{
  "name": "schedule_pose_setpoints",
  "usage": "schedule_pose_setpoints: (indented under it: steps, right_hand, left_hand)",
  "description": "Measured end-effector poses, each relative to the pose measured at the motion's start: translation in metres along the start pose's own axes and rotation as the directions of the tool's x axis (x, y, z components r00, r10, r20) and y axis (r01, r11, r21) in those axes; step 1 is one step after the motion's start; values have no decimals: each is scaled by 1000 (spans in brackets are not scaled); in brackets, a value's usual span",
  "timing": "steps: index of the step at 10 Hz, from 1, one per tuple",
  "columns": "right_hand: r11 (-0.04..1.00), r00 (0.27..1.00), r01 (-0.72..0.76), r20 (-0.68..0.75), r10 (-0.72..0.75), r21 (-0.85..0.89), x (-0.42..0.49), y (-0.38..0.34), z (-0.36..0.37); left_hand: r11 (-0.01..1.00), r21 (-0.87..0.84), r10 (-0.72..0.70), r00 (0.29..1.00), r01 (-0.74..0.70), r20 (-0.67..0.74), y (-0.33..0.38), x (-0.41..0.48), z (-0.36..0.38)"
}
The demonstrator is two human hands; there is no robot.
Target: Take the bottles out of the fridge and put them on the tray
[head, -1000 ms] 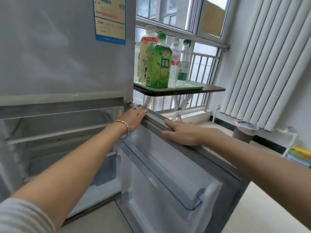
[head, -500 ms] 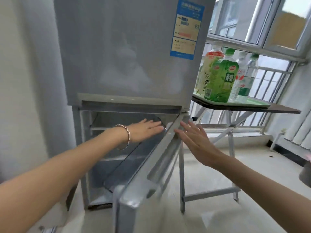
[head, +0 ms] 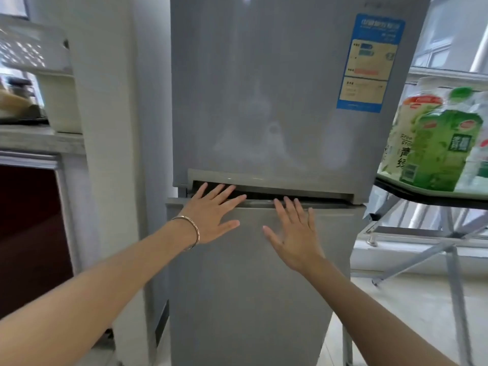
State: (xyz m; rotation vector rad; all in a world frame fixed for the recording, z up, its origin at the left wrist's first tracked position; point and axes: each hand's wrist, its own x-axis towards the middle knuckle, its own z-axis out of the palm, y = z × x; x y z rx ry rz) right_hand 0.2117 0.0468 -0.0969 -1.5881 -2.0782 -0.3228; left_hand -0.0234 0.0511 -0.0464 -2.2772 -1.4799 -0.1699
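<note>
The grey fridge (head: pixel 264 101) fills the middle of the head view, and its lower door (head: pixel 250 286) stands closed. My left hand (head: pixel 214 215), with a bracelet on the wrist, lies flat against the top of that door, fingers spread. My right hand (head: pixel 295 233) is flat on the same door beside it, fingers apart. Neither hand holds anything. At the right edge a green bottle (head: pixel 446 151) and a pale green-label bottle (head: pixel 401 138) stand upright on a light green tray (head: pixel 422 188). More bottles behind them are blurred.
The tray rests on a dark folding table (head: pixel 433 200) with metal legs, to the right of the fridge by the window. On the left are a white pillar (head: pixel 105 128), a grey counter (head: pixel 39 140) with a white rack, and a dark red cabinet (head: pixel 29 233).
The lower fridge door swung from wide open to closed. Both hands followed it and now lie flat on its front. The view turned left to face the fridge.
</note>
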Motion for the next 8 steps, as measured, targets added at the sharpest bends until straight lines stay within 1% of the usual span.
schedule_pose_setpoints:
  steps: [1, 2, 3, 4, 5, 6, 7, 8]
  right_hand:
    - [998, 998, 21, -62, -25, -66, 8, 2, 15]
    - [993, 990, 18, -134, -33, -116, 13, 4, 30]
    - [986, 984, -8, -175, -21, -164, 19, 5, 43]
    - [980, 981, -3, -190, -36, -200, 22, 6, 48]
    - [978, 987, -13, -157, -20, -206, 22, 5, 47]
    - [976, 997, -24, -80, 6, -218, 17, 3, 38]
    - [988, 999, -1, 35, 7, -152, 24, -5, 17]
    - [996, 999, 2, 35, -6, 94, -19, -8, -11]
  left_hand:
    - [998, 60, 12, 986, -2, -167, -8, 8, 26]
    - [986, 161, 80, 969, -43, -232, -12, 5, 68]
    - [986, 164, 56, 958, -10, -281, -9, 11, 103]
    - [988, 155, 27, 944, 26, -330, -6, 17, 111]
    - [991, 133, 21, 948, 22, -317, -3, 18, 111]
    - [990, 126, -35, 965, 69, -259, -2, 13, 106]
    - [980, 167, -73, 981, 104, -182, 5, 11, 96]
    - [992, 109, -62, 997, 68, -53, 12, -4, 65]
